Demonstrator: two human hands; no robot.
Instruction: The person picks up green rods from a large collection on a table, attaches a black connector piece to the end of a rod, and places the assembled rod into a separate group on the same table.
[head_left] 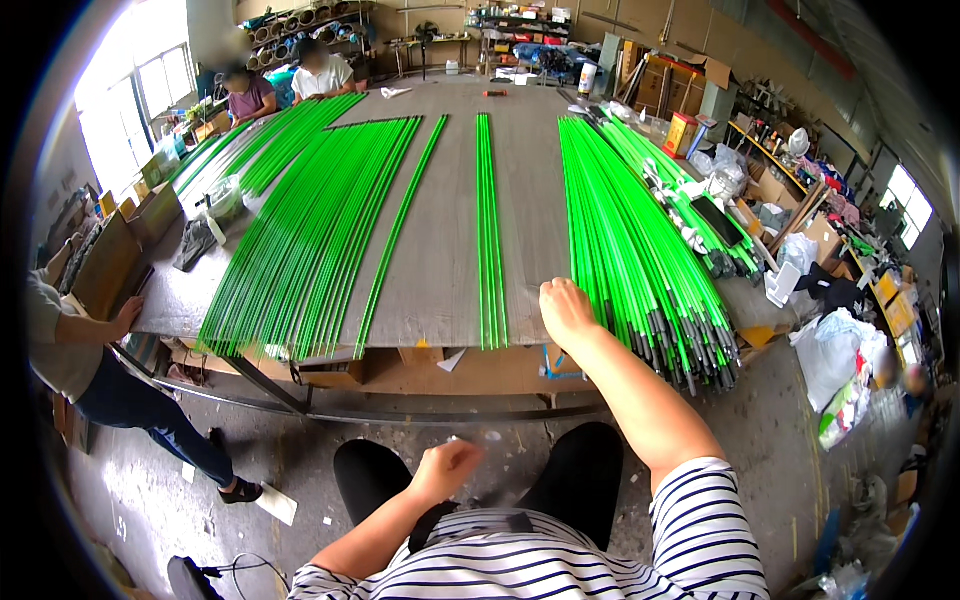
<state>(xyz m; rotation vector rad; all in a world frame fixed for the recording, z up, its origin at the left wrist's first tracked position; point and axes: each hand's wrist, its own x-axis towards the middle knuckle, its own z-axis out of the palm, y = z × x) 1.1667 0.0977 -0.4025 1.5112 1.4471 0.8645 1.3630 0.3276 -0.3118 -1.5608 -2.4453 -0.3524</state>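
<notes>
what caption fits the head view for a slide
Right hand rests on a grey table beside bundled green rods; left hand hangs clenched below.

The right hand (pixel 566 308) sits just right of the picture's centre, palm down with the fingers curled loosely and pointing toward 11 o'clock, holding nothing. Its bare forearm runs down toward 5 o'clock to an elbow at a striped short sleeve, the arm stretched well forward from the body. The left hand (pixel 447 468) hangs low, near 6 o'clock, closed in a loose fist close to the torso, its bare forearm bent and running back toward 7 o'clock to the striped sleeve.
</notes>
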